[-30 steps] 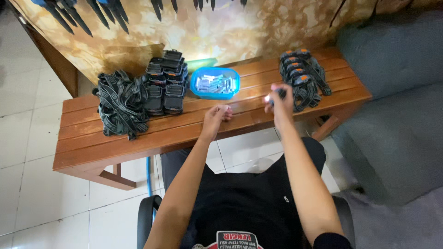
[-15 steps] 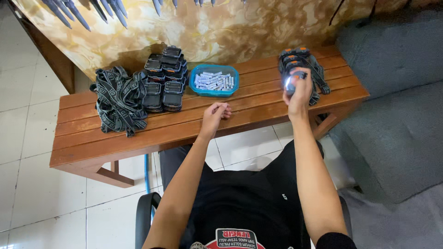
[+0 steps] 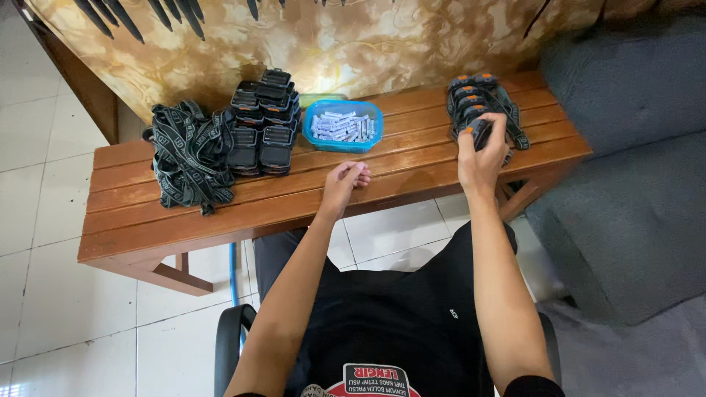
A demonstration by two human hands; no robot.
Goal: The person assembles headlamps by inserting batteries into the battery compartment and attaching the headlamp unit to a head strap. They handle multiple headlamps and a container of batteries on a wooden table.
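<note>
Wooden slatted bench [image 3: 220, 220] stretches across the view in front of a seated person, against a marbled gold wall. On its left lies a tangled heap of grey-and-black elastic straps [image 3: 187, 154], soft and floppy. Just beside it stands a stack of black headlamp bodies [image 3: 265, 125]. In the middle sits a shallow blue tray [image 3: 343, 143] of small pale cylinders, probably batteries. At the right end lies a row of finished headlamps with orange buttons [image 3: 471, 92]. The right hand [image 3: 479, 158] is closed around one small black headlamp [image 3: 482, 132] over that row's near end. It looks light, rigid plastic, fairly smooth, best gripped by its sides. The left hand [image 3: 346, 180] rests on the bench, fingers curled loosely together, holding nothing visible.
</note>
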